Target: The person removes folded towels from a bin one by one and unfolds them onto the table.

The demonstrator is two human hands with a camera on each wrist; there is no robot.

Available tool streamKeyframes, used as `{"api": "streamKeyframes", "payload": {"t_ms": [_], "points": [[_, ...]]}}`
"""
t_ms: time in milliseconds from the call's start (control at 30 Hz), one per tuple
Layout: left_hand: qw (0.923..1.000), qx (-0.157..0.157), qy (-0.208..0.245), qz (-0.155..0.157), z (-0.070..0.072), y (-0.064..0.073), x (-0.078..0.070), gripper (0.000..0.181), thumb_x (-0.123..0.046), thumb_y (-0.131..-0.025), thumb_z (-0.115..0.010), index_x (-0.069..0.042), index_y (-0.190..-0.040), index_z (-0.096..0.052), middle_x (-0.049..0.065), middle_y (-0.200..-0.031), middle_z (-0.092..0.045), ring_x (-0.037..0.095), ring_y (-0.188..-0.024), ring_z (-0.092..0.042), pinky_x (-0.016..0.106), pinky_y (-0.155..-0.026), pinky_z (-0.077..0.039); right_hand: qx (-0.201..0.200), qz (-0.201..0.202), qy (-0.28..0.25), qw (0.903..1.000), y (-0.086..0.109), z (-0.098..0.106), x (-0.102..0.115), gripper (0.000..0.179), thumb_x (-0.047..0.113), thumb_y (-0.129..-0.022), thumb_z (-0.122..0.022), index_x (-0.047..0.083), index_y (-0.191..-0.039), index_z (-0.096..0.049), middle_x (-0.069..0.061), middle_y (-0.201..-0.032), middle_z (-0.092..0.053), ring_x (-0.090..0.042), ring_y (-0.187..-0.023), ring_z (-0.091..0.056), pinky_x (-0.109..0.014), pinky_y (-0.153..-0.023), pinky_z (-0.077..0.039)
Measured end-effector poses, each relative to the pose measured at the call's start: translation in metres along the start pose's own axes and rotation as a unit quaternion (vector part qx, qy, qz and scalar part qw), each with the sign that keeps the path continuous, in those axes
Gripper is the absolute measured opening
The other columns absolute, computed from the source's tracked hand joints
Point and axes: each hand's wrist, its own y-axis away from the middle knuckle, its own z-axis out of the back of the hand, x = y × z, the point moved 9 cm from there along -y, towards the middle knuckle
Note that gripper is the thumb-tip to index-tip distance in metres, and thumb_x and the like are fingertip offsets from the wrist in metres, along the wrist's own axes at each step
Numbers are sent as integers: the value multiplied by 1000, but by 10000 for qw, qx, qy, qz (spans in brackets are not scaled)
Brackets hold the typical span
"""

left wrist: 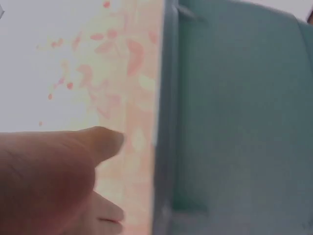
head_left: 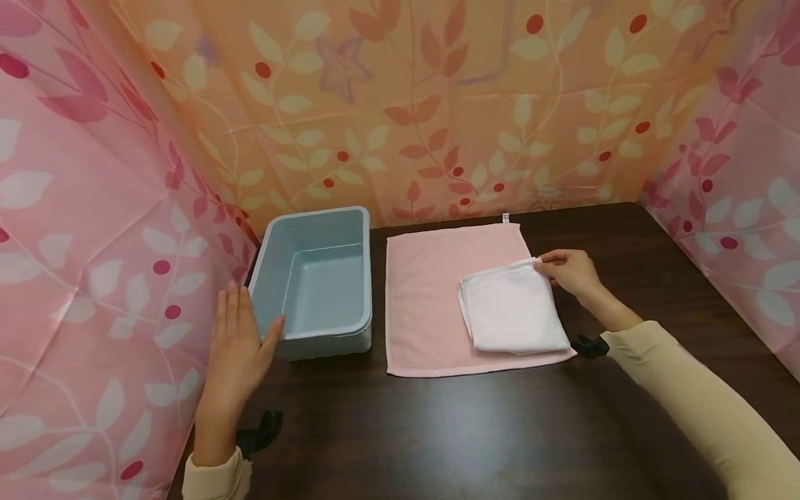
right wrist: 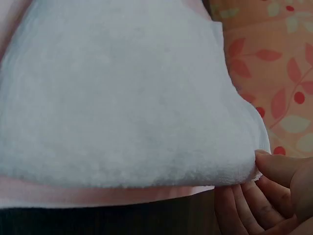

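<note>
A folded white towel (head_left: pixel 515 305) lies over the right part of a pink towel (head_left: pixel 425 292) spread on the table. My right hand (head_left: pixel 570 272) pinches the white towel's far right corner between thumb and fingers; in the right wrist view the thumb (right wrist: pixel 276 166) is on top with the other fingers underneath. At the left stands a light blue plastic basin (head_left: pixel 365 292) with nothing inside. Beside its near left corner is my left hand (head_left: pixel 240 347), fingers straight and thumb spread towards the front rim. The left wrist view shows that hand (left wrist: pixel 54 181) left of the basin's rim (left wrist: pixel 164 122).
The dark wooden table (head_left: pixel 462 437) carries the basin and towels. Orange flowered cloth (head_left: pixel 437 104) hangs along the back, with pink flowered cloth (head_left: pixel 94 243) at the left side and more on the right. A small tag (head_left: pixel 506 218) sticks out from the pink towel's far edge.
</note>
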Motion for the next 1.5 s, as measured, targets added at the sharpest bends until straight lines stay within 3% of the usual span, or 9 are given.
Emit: {"api": "streamKeyframes", "payload": {"t_ms": [233, 367, 500, 633, 767, 933, 1267, 1367, 1500], "points": [[9790, -809, 277, -1849, 2, 7, -96, 78, -25, -94, -65, 0, -155, -25, 19, -164, -23, 39, -153, -20, 59, -121, -22, -143, 605, 994, 9931, -8, -8, -14, 26, 16, -86, -76, -3, -103, -72, -22, -89, -75, -19, -64, -69, -26, -56, -56], [9527, -138, 333, -3018, -33, 23, -160, 77, -29, -94, -65, -3, -156, -27, 12, -165, -25, 31, -154, -23, 52, -122, -26, -367, 1014, 1457, 9834, -3, -9, -9, 20, 14, -84, -77, -1, -96, -73, -18, -82, -74, -20, -66, -66, -25, -57, -47], [9239, 1135, 245, -3646, -97, 34, -195, 76, -38, -97, -59, -7, -157, -25, 8, -166, -24, 25, -155, -21, 46, -123, -29, -648, 1389, 1659, 9742, 8, -11, 10, 14, 11, -85, -75, 1, -94, -73, -16, -81, -72, -24, -71, -63, -27, -60, -43], [9005, 2269, 5, -3710, -162, 38, -200, 74, -40, -99, -55, -7, -157, -23, 8, -167, -21, 25, -156, -20, 42, -124, -27, -672, 1862, 1532, 9682, 30, -25, 41, 11, 12, -86, -75, 5, -95, -75, -13, -84, -73, -24, -74, -64, -28, -63, -45], [8907, 2808, -253, -3566, -201, 35, -195, 73, -42, -100, -53, -6, -157, -24, 8, -167, -18, 27, -155, -19, 40, -125, -26, -365, 2301, 1110, 9661, 63, -51, 66, 11, 15, -86, -76, 9, -95, -78, -6, -88, -77, -15, -74, -65, -23, -65, -50], [8841, 2992, -512, -3554, -223, 32, -191, 72, -43, -101, -50, -6, -157, -24, 9, -167, -18, 27, -155, -19, 39, -125, -26, -31, 3009, 883, 9496, 103, -84, 81, 17, 18, -80, -82, 11, -95, -78, 2, -83, -75, -7, -72, -64, -24, -65, -55], [8789, 3069, -751, -3573, -237, 34, -185, 71, -42, -102, -49, -5, -157, -25, 10, -167, -19, 28, -155, -19, 40, -124, -27, -241, 4431, 2138, 8703, 140, -114, 89, 27, 19, -70, -89, 12, -92, -75, 3, -86, -69, -11, -79, -63, -31, -69, -55], [8790, 3062, -760, -3576, -237, 34, -185, 70, -42, -102, -50, -6, -157, -25, 10, -167, -19, 28, -155, -20, 40, -124, -28, -420, 4438, 1986, 8729, 139, -106, 91, 22, 11, -71, -87, 11, -89, -76, 3, -80, -70, -9, -72, -63, -29, -65, -53], [8796, 3105, -742, -3528, -237, 33, -185, 71, -42, -102, -50, -6, -157, -24, 10, -167, -18, 27, -155, -19, 40, -124, -27, -685, 4006, 1228, 9054, 128, -78, 91, 17, 5, -75, -83, 10, -90, -76, 2, -81, -75, -6, -69, -64, -22, -64, -53]]}}
